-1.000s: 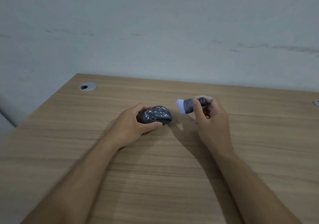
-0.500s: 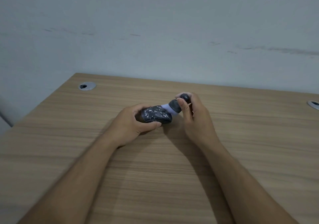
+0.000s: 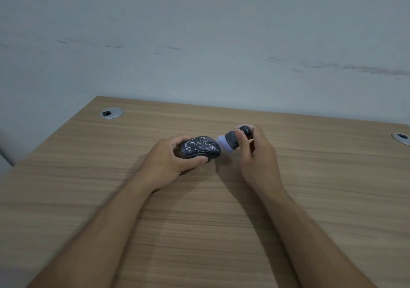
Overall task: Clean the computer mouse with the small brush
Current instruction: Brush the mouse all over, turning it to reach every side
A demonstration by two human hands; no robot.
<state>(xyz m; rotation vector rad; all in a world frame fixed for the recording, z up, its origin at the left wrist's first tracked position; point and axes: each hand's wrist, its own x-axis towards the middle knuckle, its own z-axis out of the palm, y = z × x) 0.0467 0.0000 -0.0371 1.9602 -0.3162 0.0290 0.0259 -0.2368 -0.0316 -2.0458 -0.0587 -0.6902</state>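
The left hand (image 3: 175,161) has its grip wrapped around the computer mouse (image 3: 200,147), thumb along the near side and fingers curled over the far side, holding it low over the wooden worktop (image 3: 199,221). The mouse is dark with a scatter of pale flecks; pale lettering sits on the end nearest the palm, too blurred to read. Just to the right of that grip, the right hand (image 3: 258,154) pinches the small brush (image 3: 231,140) between thumb and fingers, closed on its dark barrel. The brush's pale, lilac-white bristle head points left toward the mouse's front end, very near it; contact cannot be told. A dark rounded cap shows at the brush's top beyond the thumb tip. Well beyond the left grip a silver cable grommet (image 3: 111,113) is set into the worktop; another grommet (image 3: 401,138) lies far right of the right grip.
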